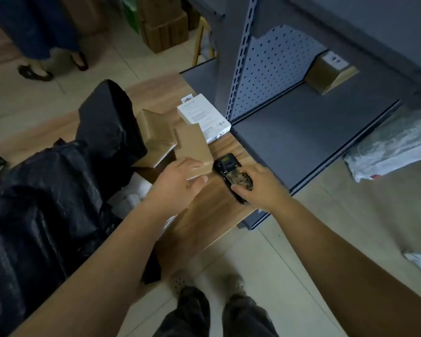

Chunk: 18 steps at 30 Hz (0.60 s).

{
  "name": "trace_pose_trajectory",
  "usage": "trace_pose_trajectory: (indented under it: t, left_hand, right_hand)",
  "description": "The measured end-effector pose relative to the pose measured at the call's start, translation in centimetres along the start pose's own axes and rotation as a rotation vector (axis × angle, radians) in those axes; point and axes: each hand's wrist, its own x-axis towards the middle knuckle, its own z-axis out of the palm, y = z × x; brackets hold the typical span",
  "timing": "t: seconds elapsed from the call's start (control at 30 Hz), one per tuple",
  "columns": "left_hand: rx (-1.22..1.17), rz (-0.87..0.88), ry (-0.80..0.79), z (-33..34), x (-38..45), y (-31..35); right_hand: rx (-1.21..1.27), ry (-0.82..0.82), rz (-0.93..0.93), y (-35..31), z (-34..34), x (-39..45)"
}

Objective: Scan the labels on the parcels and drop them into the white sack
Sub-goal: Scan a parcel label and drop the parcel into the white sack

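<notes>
My left hand point(178, 177) grips the near edge of a flat brown cardboard parcel point(192, 148), tilted up over the wooden table point(212, 215). Right beside it, my right hand point(258, 186) is closed around a black handheld scanner point(231, 170) that rests on the table, its small screen facing the parcel. A second brown parcel point(154, 133) lies behind the first, and a white box point(202, 115) with printed text sits at the table's far edge. White material point(136, 193) shows below the table edge to the left; whether it is the sack I cannot tell.
Black plastic bags point(58, 190) fill the left side. A grey metal shelf unit point(301, 127) with a pegboard back stands right, holding a brown box point(326, 74). A clear-wrapped package point(394, 144) lies at the far right. Another person's feet point(37, 71) stand at the back left near cardboard boxes point(163, 27).
</notes>
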Motion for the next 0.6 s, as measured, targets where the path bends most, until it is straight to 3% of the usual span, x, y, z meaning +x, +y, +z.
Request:
trace_pose_trajectory:
  t: [0.23, 0.3, 0.6]
  left_hand:
    - [0.003, -0.131, 0.091, 0.6, 0.5, -0.1]
    - [0.031, -0.161, 0.129, 0.8, 0.1, -0.2]
    - [0.076, -0.277, 0.246, 1.0, -3.5, 2.4]
  right_hand:
    - [-0.238, -0.151, 0.058, 0.4, 2.6, 2.8]
    - [-0.273, -0.123, 0.091, 0.0, 3.3, 3.0]
    - [-0.178, -0.077, 0.05, 1.2, 0.3, 2.0]
